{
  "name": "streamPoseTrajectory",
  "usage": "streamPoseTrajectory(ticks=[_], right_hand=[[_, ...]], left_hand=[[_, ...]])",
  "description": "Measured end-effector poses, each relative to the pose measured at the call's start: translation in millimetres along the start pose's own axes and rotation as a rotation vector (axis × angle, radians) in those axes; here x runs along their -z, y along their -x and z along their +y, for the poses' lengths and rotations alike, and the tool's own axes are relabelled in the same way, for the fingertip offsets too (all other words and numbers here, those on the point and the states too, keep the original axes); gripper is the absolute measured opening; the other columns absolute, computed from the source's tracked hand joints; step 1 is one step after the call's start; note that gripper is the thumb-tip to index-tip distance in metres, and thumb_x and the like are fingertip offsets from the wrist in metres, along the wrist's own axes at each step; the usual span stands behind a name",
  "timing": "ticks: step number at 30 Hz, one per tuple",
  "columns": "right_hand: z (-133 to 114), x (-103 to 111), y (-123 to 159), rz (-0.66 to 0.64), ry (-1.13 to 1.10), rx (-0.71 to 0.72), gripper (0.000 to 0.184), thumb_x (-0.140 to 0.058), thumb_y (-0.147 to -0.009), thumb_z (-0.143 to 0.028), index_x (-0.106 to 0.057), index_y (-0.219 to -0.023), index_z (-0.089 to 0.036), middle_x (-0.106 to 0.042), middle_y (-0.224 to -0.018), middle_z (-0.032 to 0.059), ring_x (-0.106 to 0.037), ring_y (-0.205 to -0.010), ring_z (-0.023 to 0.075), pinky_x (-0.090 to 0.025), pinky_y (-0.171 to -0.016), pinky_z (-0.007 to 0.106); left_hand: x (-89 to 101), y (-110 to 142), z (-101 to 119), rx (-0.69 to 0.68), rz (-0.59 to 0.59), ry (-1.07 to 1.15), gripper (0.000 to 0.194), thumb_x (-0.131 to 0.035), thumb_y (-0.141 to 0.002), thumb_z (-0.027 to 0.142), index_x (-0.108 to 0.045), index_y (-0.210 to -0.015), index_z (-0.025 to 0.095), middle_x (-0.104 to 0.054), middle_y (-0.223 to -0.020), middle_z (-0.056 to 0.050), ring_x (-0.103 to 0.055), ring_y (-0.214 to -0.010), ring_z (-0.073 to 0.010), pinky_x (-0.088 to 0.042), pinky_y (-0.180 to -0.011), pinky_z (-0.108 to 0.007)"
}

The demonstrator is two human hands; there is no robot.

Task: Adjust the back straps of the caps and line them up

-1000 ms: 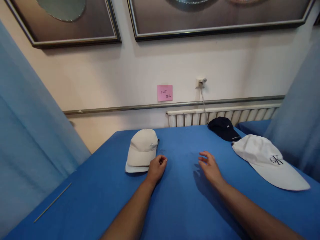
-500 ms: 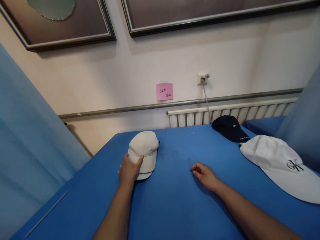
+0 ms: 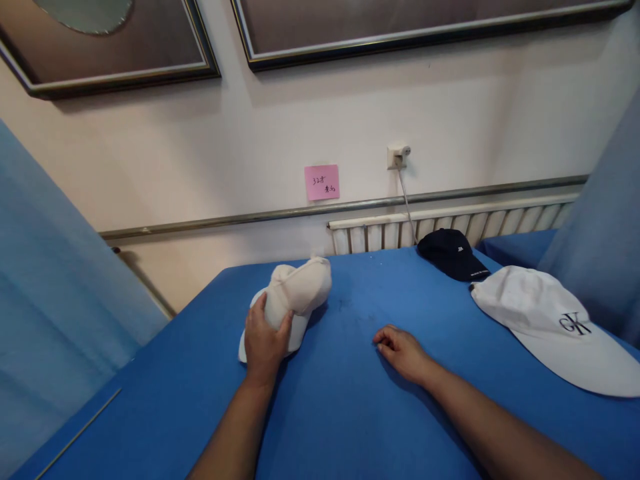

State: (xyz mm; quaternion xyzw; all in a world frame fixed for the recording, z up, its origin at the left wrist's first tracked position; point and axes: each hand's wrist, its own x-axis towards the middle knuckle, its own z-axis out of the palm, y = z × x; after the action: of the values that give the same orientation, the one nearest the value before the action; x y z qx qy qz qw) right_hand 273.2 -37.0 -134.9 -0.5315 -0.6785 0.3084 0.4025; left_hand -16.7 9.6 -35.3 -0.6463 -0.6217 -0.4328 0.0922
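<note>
My left hand is closed around the near side of a cream baseball cap, squeezing its crown so it bulges upward over the blue table. The cap's brim shows under my fingers. My right hand rests palm down on the blue cloth to the right, fingers loosely curled, holding nothing. A white cap with black letters lies at the right. Beyond it, a dark navy cap sits near the table's far edge.
A white radiator and a metal rail run along the wall behind the table. A pink note and a plugged socket are on the wall. Blue curtains hang at both sides. Framed pictures hang above.
My left hand went from the table beside the cream cap onto it, then gripped and crumpled its crown upward. My right hand drew back slightly and settled on the cloth.
</note>
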Motion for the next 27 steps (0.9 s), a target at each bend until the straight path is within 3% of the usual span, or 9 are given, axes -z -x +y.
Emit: streamPoseTrajectory(ticks=[3, 8, 18, 24, 27], right_hand=[[-1.0, 0.2, 0.6, 0.006, -0.006, -0.013, 0.017, -0.054, -0.077, -0.011, -0.064, -0.087, -0.020, -0.063, -0.081, 0.0012, -0.058, -0.071, 0.0141, -0.044, -0.070, 0.027], [-3.0, 2.4, 1.8, -0.013, -0.023, -0.017, 0.016, -0.053, -0.078, -0.012, -0.062, -0.088, -0.020, -0.062, -0.081, 0.0009, -0.058, -0.071, 0.0143, -0.046, -0.068, 0.027], [-2.2, 2.5, 1.7, -0.004, -0.022, -0.003, 0.015, -0.053, -0.079, -0.012, -0.062, -0.088, -0.021, -0.060, -0.082, 0.0003, -0.057, -0.069, 0.0132, -0.046, -0.065, 0.025], [1.7, -0.3, 0.2, 0.002, -0.023, 0.003, 0.015, -0.054, -0.077, -0.013, -0.062, -0.088, -0.020, -0.062, -0.083, 0.0009, -0.058, -0.072, 0.0140, -0.046, -0.066, 0.025], [5.9, -4.1, -2.8, 0.089, -0.104, -0.055, 0.009, -0.055, -0.078, -0.021, -0.061, -0.086, -0.020, -0.064, -0.081, 0.0019, -0.060, -0.074, 0.0160, -0.047, -0.068, 0.027]], left_hand=[[-1.2, 11.3, 12.9, -0.006, -0.053, 0.129, 0.063, -0.057, -0.083, 0.044, -0.041, -0.138, 0.016, -0.052, -0.136, -0.013, -0.050, -0.125, -0.0282, -0.039, -0.106, -0.039], [-8.9, 26.3, 26.5, 0.000, -0.346, 0.283, 0.048, -0.056, -0.084, 0.044, -0.055, -0.124, 0.018, -0.066, -0.119, -0.009, -0.061, -0.110, -0.0268, -0.046, -0.095, -0.036], [-16.7, 29.5, 28.9, -0.036, -0.760, 0.413, 0.031, -0.054, -0.083, 0.039, -0.070, -0.104, 0.021, -0.073, -0.098, -0.004, -0.065, -0.094, -0.0247, -0.049, -0.087, -0.035], [-11.3, 29.1, 39.7, -0.202, -0.849, 0.423, 0.030, -0.047, -0.087, 0.029, -0.068, -0.107, 0.024, -0.070, -0.109, -0.004, -0.063, -0.101, -0.0223, -0.047, -0.093, -0.032], [-10.9, 30.5, 45.1, -0.260, -0.855, 0.417, 0.033, -0.045, -0.089, 0.026, -0.066, -0.114, 0.026, -0.068, -0.115, -0.003, -0.061, -0.107, -0.0214, -0.045, -0.097, -0.033]])
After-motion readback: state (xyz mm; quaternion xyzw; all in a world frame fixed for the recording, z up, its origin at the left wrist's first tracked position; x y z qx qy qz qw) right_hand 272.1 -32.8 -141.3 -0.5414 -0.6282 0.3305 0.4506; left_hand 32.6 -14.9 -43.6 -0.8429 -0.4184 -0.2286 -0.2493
